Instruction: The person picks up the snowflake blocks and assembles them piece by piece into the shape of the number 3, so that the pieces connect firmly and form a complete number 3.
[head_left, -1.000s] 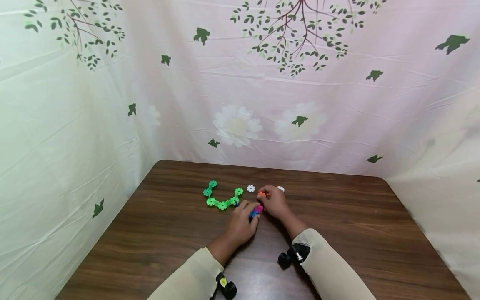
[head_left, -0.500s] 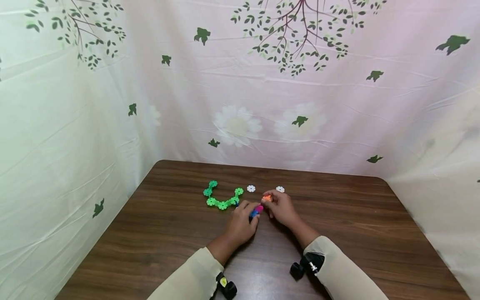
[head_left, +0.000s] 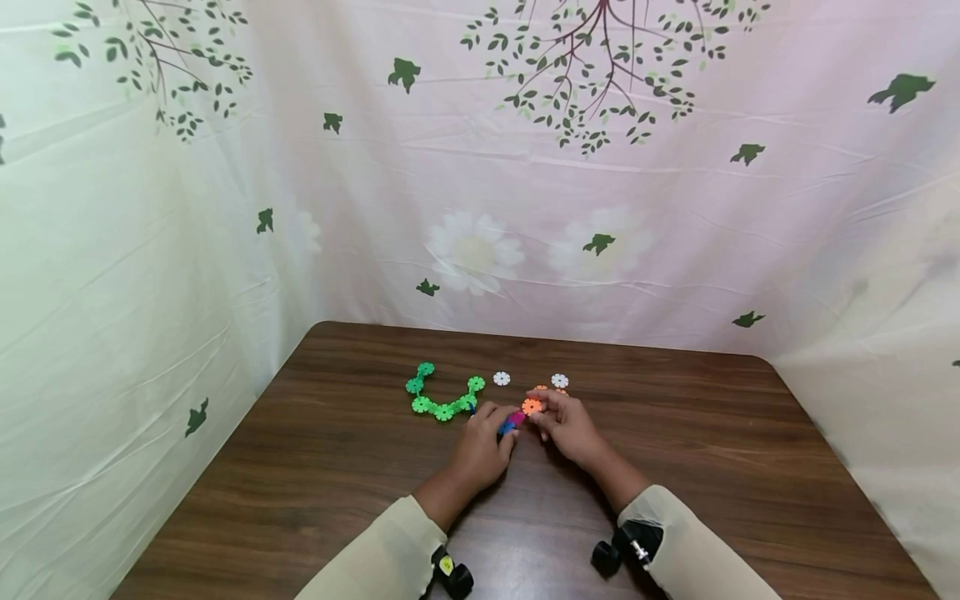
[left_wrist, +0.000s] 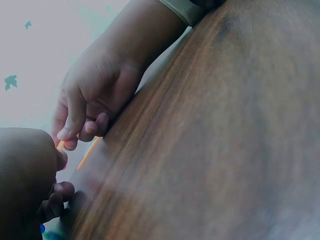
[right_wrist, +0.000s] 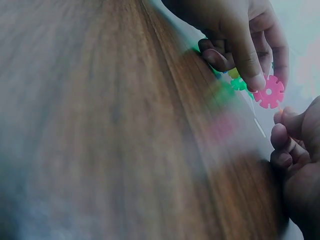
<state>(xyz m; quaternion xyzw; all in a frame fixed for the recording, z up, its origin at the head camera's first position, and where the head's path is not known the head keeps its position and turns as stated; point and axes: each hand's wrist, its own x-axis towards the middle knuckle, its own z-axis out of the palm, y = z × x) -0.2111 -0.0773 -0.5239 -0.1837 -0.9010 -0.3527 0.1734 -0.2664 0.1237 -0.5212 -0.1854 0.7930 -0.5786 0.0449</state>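
Observation:
My left hand (head_left: 480, 446) pinches a pink flower-shaped disc (right_wrist: 269, 91), its notched edge and centre hole plain in the right wrist view. A blue disc (head_left: 507, 427) adjoins the pink one under the fingers. With thumb and fingertips, my right hand (head_left: 573, 429) holds an orange notched disc (head_left: 532, 407), face toward the head camera, right at the pink disc's edge. More orange (head_left: 562, 391) shows behind the right fingers, mostly hidden. Left of the hands, a curved chain of linked green discs (head_left: 444, 412) lies on the table, its right end running under the left hand.
Two loose white discs lie beyond the hands, one white disc (head_left: 502, 378) left of the other white disc (head_left: 559, 381). The brown wooden table (head_left: 315, 467) ends at a printed curtain (head_left: 480, 183) behind. Wrist cameras (head_left: 618, 548) stick out from both sleeves.
My right hand has drawn back rightward and nearer, bringing the orange disc beside the pink one and turning its face to the head camera. The right white disc is uncovered. My left hand stays put.

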